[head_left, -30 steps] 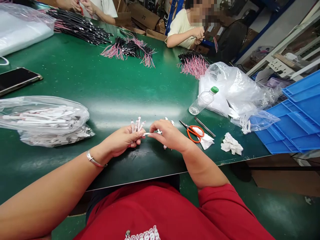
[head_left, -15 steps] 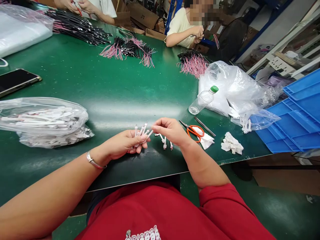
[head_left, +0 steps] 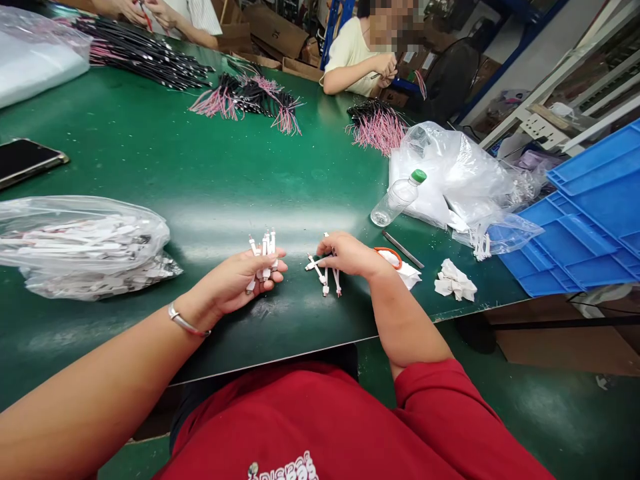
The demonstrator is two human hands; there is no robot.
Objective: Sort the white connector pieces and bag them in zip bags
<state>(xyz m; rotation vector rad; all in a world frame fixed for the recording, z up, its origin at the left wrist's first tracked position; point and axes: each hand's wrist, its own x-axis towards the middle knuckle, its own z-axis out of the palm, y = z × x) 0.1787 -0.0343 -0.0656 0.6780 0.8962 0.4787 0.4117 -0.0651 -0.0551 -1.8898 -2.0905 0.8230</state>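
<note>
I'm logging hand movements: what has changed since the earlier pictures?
The right hand has come away from the bunched white cables in the left hand and moved right, to the loose white cables on the table; whether it grips one is unclear. The left hand still holds its bunch; the bottle and phone stayed put.

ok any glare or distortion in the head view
Head view: a pale glare band crosses the green table beyond the left hand and right hand; head view: highlights streak the nearer clear bag at picture left; head view: the table's near edge slants, perhaps from camera tilt or wide-angle distortion.
</note>
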